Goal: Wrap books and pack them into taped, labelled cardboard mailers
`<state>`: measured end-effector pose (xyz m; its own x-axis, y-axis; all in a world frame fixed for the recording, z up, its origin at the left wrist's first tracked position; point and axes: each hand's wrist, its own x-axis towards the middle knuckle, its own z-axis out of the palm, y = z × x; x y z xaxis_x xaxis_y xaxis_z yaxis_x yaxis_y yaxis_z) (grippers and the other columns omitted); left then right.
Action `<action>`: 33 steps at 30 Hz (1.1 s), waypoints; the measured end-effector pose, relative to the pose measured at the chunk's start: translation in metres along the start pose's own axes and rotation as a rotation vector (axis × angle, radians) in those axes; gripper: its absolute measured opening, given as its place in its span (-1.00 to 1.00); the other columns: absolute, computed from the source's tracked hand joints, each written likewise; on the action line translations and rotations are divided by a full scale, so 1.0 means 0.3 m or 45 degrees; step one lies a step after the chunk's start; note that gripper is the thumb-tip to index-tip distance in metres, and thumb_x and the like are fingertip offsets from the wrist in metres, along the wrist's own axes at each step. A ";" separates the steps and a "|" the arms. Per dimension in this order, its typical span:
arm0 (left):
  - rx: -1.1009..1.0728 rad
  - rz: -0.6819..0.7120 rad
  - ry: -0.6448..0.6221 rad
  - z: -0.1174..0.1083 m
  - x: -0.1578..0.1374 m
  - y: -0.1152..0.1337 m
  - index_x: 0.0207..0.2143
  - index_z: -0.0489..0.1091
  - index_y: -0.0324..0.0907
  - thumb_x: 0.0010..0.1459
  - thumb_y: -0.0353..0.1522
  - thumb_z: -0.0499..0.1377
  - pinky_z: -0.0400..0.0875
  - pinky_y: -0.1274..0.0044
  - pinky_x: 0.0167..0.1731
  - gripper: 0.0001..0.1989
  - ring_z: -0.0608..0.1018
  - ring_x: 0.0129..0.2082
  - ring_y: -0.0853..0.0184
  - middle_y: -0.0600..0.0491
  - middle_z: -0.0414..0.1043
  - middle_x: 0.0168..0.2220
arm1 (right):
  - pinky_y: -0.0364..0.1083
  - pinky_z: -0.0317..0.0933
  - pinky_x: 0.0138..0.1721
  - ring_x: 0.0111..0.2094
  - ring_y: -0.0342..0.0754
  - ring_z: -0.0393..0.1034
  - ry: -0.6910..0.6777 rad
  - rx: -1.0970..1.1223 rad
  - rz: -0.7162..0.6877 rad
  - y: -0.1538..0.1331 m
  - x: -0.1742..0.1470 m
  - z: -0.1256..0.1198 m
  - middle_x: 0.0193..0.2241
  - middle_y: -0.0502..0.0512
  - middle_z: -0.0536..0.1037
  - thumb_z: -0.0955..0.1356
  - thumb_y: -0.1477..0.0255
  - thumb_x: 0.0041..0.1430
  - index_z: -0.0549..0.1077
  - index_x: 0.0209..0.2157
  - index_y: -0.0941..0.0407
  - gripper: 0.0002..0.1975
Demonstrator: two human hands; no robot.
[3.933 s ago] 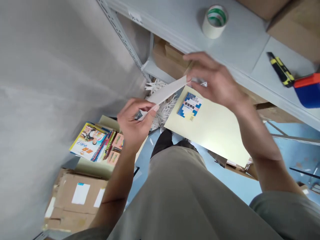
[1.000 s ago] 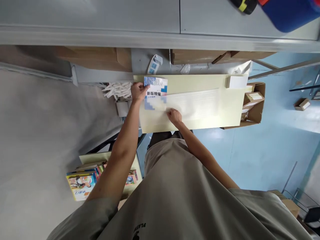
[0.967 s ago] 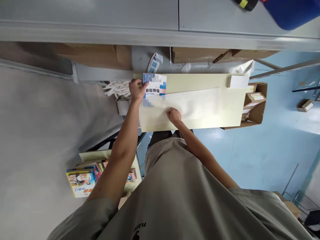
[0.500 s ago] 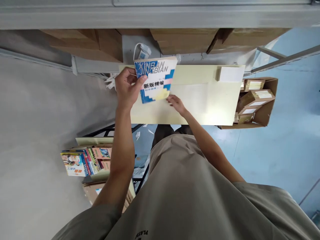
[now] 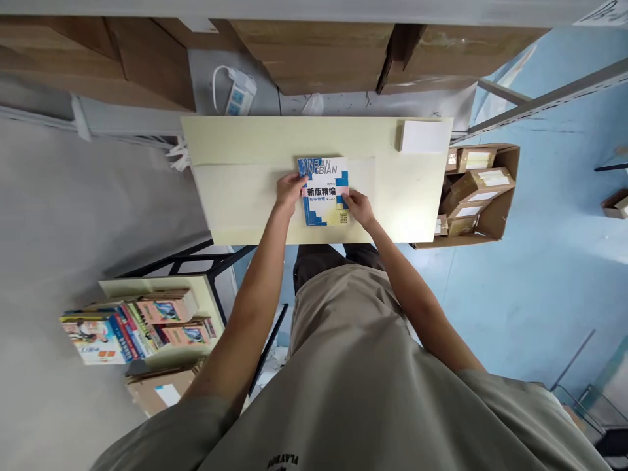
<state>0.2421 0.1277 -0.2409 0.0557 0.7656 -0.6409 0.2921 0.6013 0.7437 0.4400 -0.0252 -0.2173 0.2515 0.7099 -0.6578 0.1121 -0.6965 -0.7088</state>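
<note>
A blue, white and yellow paperback book (image 5: 321,203) is held by both hands over the pale yellow tabletop (image 5: 402,196), its cover facing up. My left hand (image 5: 290,190) grips the book's left edge, thumb on the cover. On the opposite edge, my right hand (image 5: 359,207) holds it with the thumb over the front. Under the book lies a large whitish sheet (image 5: 235,196) on the tabletop. Whether the book touches the sheet I cannot tell.
A white box-like block (image 5: 424,137) sits at the tabletop's back right. An open carton (image 5: 507,190) of small boxes stands to the right. Behind are a power strip (image 5: 240,93) and large cardboard boxes (image 5: 318,55). Several books (image 5: 98,337) rest on a lower shelf at left.
The book has come down and nearer to my body, squared up over the tabletop. My right hand now grips its right edge. The view has shifted too.
</note>
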 end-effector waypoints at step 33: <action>0.518 0.306 0.266 -0.001 -0.234 -0.156 0.10 0.58 -0.11 0.51 -0.02 0.33 0.43 0.13 0.48 -0.62 0.59 0.38 -0.09 -0.28 0.63 0.16 | 0.03 0.48 0.08 -0.07 0.10 0.64 -0.022 -0.525 -0.391 -0.175 -0.128 -0.013 -0.06 0.20 0.73 0.37 0.30 0.64 0.58 -0.10 0.05 -0.81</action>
<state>0.2244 0.0459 -0.2306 -0.0126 0.9256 -0.3783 0.6443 0.2969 0.7048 0.4283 -0.0164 -0.1537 0.1317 0.8875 -0.4415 0.5493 -0.4361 -0.7128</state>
